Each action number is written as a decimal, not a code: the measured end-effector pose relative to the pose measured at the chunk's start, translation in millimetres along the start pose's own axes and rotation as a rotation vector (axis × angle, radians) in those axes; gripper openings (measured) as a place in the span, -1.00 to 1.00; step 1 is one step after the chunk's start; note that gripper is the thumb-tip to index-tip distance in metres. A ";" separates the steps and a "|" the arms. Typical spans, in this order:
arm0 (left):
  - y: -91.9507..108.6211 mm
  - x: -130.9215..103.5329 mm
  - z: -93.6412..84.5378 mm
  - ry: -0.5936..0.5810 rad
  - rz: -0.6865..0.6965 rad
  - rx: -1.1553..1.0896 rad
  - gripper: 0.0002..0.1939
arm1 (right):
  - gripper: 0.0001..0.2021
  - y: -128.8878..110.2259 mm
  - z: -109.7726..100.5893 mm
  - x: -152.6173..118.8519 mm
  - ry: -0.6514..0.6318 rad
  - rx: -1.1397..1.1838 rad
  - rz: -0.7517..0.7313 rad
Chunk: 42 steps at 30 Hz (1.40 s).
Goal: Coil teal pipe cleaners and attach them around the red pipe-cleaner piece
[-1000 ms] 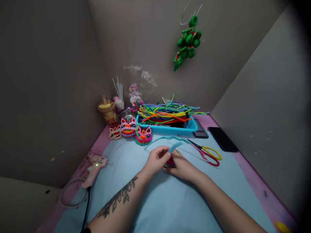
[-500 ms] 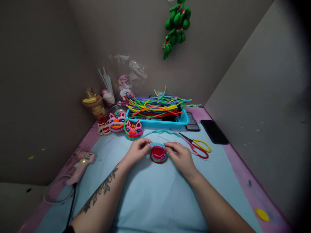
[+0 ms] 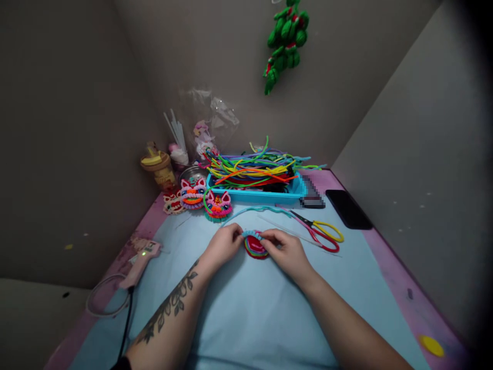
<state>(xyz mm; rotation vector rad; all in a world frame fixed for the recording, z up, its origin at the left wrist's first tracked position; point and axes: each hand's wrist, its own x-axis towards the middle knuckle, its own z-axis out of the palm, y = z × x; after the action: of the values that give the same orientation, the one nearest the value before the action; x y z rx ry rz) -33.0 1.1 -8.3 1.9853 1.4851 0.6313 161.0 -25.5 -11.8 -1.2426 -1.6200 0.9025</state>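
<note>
Between my hands lies a light blue crimped pipe cleaner (image 3: 251,234), running along the far edge of a round red piece (image 3: 256,246) with rainbow-coloured rings at its rim. My left hand (image 3: 226,241) pinches the left end of the blue pipe cleaner. With thumb and fingertips together, my right hand (image 3: 287,252) grips its right end, covering part of the round piece. Just beyond lie straight blue pipe cleaners (image 3: 262,208). Scissors (image 3: 321,234) with red and yellow handles rest to the right of my right hand.
A blue tray (image 3: 254,196) heaped with colourful pipe cleaners (image 3: 250,167) stands at the back. Several lion-head figures (image 3: 217,206) sit left of it. A pink glue gun (image 3: 140,262) with a cable lies at left, a black phone (image 3: 348,209) at right. A yellow disc (image 3: 432,346) is near the right edge.
The whole view has shifted slightly. My right fingers have moved in over the round piece, and the blue pipe cleaner now curves more closely along its far edge.
</note>
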 end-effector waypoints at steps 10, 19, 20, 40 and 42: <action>4.3 0.4 9.5 0.044 -0.153 -0.426 -0.94 | -0.75 0.7 4.4 -0.1 0.068 -0.077 0.017; 15.2 -0.9 7.2 -0.018 -0.535 -1.355 -0.48 | -0.74 13.9 2.7 3.2 0.188 0.017 0.144; 15.4 -0.6 9.3 -0.008 -0.542 -1.418 -0.45 | -0.72 15.6 2.6 3.9 0.219 0.062 0.163; 28.5 -3.9 25.6 0.078 -0.265 -1.285 -0.68 | -0.68 4.2 -5.6 9.4 0.180 0.334 0.185; 28.1 -3.8 25.9 0.067 -0.263 -1.309 -0.65 | -0.68 5.4 -6.7 9.5 0.180 0.305 0.172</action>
<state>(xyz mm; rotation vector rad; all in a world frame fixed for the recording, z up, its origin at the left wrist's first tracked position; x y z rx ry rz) 2.7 -12.9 -7.7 0.7465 0.8782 1.1438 168.0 -14.8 -12.4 -1.2208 -1.1966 1.0673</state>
